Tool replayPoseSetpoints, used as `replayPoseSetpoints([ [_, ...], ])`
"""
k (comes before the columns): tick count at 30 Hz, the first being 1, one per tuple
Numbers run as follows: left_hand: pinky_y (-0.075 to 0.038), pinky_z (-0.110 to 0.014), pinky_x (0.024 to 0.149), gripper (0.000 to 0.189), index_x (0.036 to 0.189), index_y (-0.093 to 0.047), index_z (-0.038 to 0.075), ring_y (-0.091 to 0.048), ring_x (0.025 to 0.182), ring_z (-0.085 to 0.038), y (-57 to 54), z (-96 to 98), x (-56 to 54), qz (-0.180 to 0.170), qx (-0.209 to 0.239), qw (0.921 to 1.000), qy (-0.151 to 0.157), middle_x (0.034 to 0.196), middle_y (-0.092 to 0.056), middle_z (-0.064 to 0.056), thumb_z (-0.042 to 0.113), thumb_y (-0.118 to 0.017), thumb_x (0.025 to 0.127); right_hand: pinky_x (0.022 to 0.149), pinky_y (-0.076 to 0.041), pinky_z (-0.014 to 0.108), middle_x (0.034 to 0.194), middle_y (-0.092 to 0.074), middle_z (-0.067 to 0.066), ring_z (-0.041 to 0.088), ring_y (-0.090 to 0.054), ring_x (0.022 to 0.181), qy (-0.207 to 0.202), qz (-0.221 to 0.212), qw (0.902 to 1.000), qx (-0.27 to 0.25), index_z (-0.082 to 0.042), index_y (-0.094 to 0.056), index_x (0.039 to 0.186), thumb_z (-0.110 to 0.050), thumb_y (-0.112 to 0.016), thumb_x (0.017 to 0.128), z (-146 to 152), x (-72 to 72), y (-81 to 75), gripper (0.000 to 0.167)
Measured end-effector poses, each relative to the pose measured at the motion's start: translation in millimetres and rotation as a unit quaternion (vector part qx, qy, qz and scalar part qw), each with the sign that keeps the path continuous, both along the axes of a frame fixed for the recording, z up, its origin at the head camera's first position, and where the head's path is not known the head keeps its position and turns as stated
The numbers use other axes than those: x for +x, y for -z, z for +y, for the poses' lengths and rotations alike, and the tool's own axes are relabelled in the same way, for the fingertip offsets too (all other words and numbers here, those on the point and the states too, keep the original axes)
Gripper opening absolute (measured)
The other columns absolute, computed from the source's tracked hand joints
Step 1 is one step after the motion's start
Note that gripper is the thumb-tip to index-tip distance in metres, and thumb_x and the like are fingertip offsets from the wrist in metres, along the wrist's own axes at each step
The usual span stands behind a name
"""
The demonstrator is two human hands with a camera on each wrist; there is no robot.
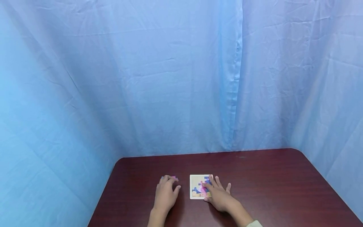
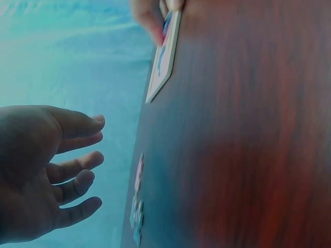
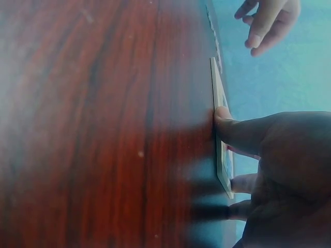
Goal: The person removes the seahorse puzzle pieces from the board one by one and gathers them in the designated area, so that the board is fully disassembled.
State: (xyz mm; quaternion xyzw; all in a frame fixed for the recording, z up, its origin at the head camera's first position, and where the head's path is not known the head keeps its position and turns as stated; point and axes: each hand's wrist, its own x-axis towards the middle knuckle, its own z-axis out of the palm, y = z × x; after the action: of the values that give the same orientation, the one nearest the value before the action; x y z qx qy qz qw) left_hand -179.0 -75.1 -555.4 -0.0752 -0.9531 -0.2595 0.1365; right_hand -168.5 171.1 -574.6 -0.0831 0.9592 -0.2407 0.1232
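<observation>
A square jigsaw board (image 1: 191, 187) with a pale frame lies on the table, with pink, blue and yellow pieces filling part of it. My right hand (image 1: 219, 196) rests over its right side, fingers spread. The index fingertip touches a pink area of the puzzle, and another finger reaches the far right corner. In the right wrist view the thumb (image 3: 240, 130) presses the near edge of the frame. My left hand (image 1: 166, 194) hovers with loosely bent fingers above loose puzzle pieces (image 1: 174, 178), partly hidden beneath it. The left wrist view shows it apart from those pieces (image 2: 137, 206), holding nothing.
The dark red-brown wooden table (image 1: 269, 183) has rounded far corners. Light blue curtains (image 1: 175, 78) hang behind it and on both sides. A pale sleeve (image 1: 254, 224) shows at the right forearm.
</observation>
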Motion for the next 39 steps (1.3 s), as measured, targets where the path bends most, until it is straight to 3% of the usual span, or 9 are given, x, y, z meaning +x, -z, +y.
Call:
replayPoseSetpoints([
  [3, -0.054, -0.053, 0.091, 0.019, 0.105, -0.080, 0.013, -0.067, 0.111, -0.030, 3.0, 10.2, 1.6, -0.007, -0.002, 0.9999, 0.015, 0.111, -0.071, -0.006, 0.019, -0.085, 0.088, 0.112, -0.001, 0.091, 0.176, -0.023, 0.018, 0.047, -0.015, 0.163, -0.001, 0.012, 0.9999, -0.001, -0.023, -0.053, 0.153, -0.033, -0.073, 0.097, 0.4, 0.9, 0.6, 0.061],
  [12, -0.050, -0.042, 0.082, 0.017, 0.101, -0.081, 0.013, -0.062, 0.091, -0.017, 8.8, 32.7, 6.0, 0.002, -0.028, 0.9973, 0.067, 0.096, -0.067, 0.001, 0.021, -0.087, 0.086, 0.111, -0.004, 0.092, 0.175, -0.026, 0.019, 0.048, -0.019, 0.162, -0.002, 0.025, 0.9997, -0.001, -0.023, -0.052, 0.154, -0.032, -0.074, 0.097, 1.3, 1.2, 2.7, 0.062],
  [26, -0.052, -0.042, 0.087, 0.023, 0.107, -0.082, 0.012, -0.064, 0.096, -0.021, 10.4, 46.1, 2.1, -0.014, -0.065, 0.9929, 0.098, 0.103, -0.070, -0.002, 0.024, -0.085, 0.087, 0.111, -0.004, 0.092, 0.175, -0.026, 0.018, 0.047, -0.018, 0.163, 0.003, 0.020, 0.9998, 0.006, -0.025, -0.054, 0.153, -0.033, -0.075, 0.096, 3.0, -0.5, 2.2, 0.061],
  [39, -0.053, -0.043, 0.083, 0.022, 0.103, -0.083, 0.011, -0.069, 0.089, -0.021, 13.6, 50.6, -0.5, -0.019, -0.076, 0.9910, 0.108, 0.096, -0.072, -0.002, 0.020, -0.086, 0.084, 0.110, -0.005, 0.092, 0.174, -0.027, 0.020, 0.050, -0.019, 0.162, -0.005, 0.039, 0.9992, 0.001, -0.018, -0.060, 0.150, -0.034, -0.074, 0.096, 0.5, 6.0, -0.5, 0.058],
])
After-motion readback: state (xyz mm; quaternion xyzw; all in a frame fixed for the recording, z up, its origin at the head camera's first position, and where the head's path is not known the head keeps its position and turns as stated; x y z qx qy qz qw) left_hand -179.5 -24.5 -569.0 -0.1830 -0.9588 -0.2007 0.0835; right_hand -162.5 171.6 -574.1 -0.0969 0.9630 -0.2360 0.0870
